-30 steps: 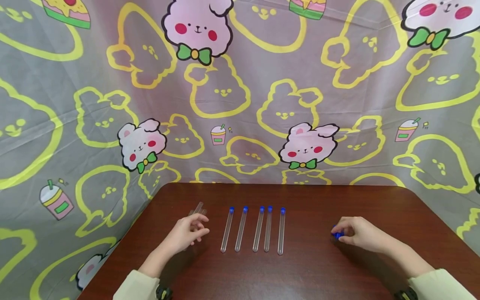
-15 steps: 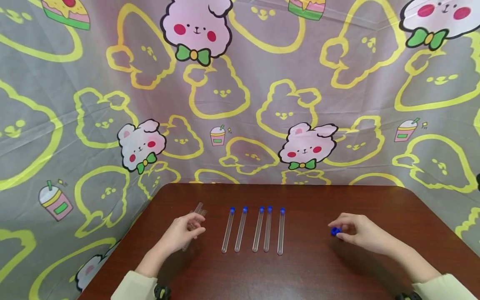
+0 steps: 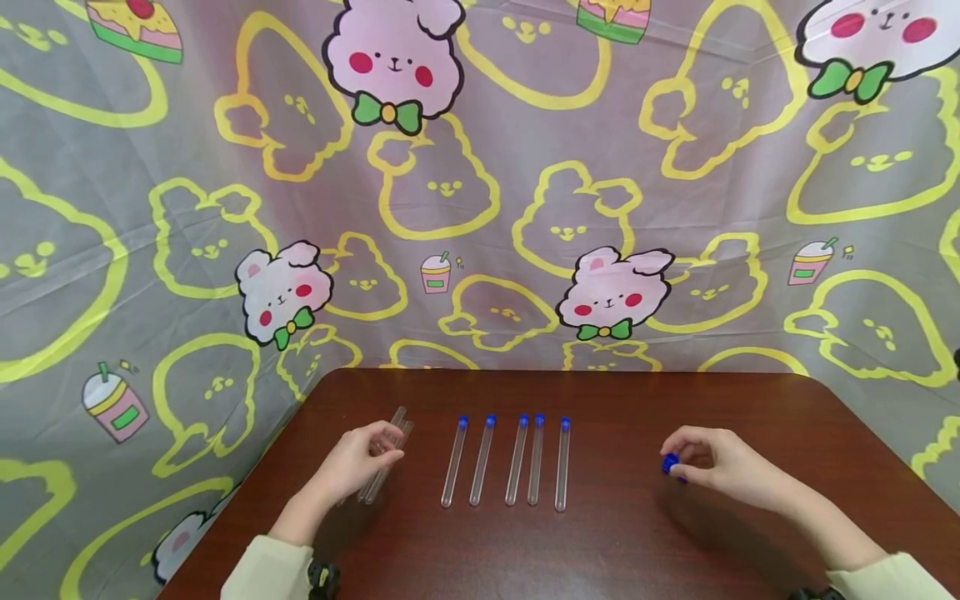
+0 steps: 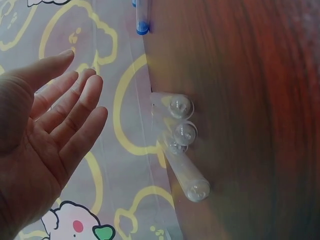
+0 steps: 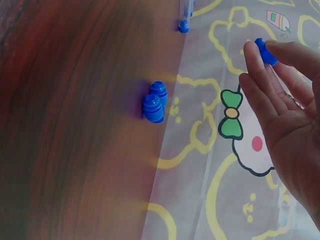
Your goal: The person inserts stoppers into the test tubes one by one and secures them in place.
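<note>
My left hand (image 3: 362,457) hovers above a loose group of clear test tubes at the table's left, its fingers relaxed and holding nothing. In the left wrist view, the rounded ends of these uncapped test tubes (image 4: 187,177) lie beside the open hand (image 4: 55,120). On the right, my right hand (image 3: 720,460) pinches a blue cap (image 5: 266,51) between thumb and fingertips. Two more blue caps (image 5: 154,105) rest on the table below that hand, mostly hidden in the head view. Several test tubes with blue caps (image 3: 517,462) lie in a row between the hands.
The dark brown wooden table (image 3: 615,542) has rounded far corners. A grey patterned cloth (image 3: 480,183) hangs behind it and along its sides.
My left hand has drawn back slightly to the left, uncovering more of the clear test tubes. The right hand's fingers have shifted among the blue caps and now pinch one.
</note>
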Demonstrator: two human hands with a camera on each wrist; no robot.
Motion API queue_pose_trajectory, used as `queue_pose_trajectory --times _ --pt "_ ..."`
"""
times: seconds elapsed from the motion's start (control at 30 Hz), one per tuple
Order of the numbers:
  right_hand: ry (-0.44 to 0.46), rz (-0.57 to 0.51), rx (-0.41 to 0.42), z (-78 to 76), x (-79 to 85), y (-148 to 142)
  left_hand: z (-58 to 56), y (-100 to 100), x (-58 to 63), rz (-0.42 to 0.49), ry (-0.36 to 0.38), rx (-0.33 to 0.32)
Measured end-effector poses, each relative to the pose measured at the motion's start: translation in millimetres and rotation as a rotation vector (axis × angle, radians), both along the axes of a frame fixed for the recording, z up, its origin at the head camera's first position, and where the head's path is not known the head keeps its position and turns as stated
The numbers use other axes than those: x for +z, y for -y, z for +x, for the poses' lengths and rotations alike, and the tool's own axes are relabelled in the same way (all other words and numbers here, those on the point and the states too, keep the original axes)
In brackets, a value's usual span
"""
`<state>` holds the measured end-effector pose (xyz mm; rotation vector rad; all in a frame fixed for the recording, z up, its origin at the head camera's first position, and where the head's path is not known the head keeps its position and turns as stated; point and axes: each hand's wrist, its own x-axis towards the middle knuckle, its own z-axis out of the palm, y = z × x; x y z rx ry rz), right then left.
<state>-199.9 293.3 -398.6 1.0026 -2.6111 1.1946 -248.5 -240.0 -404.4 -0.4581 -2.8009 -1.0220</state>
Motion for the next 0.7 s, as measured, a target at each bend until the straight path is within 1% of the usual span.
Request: queue_pose_trajectory --times 0.17,0.4,0.53,0.7 --pt "0.025 -0.018 -0.002 3.3 1.9 2 -5.6 3 0.1 -0.027 -0.008 0.003" --pt "-0.005 -0.037 -0.011 8.7 2.7 6 -13.6 5 -0.6 -0.056 -0.008 0.011" --pt "-0.031 -0.035 -0.019 12.0 2.2 7 -18.1 5 -3.1 -0.066 0.025 0.024" --pt "-0.059 -0.016 -0.028 15.0 1.0 9 -23.3 5 -7.1 -0.071 0.086 0.042"
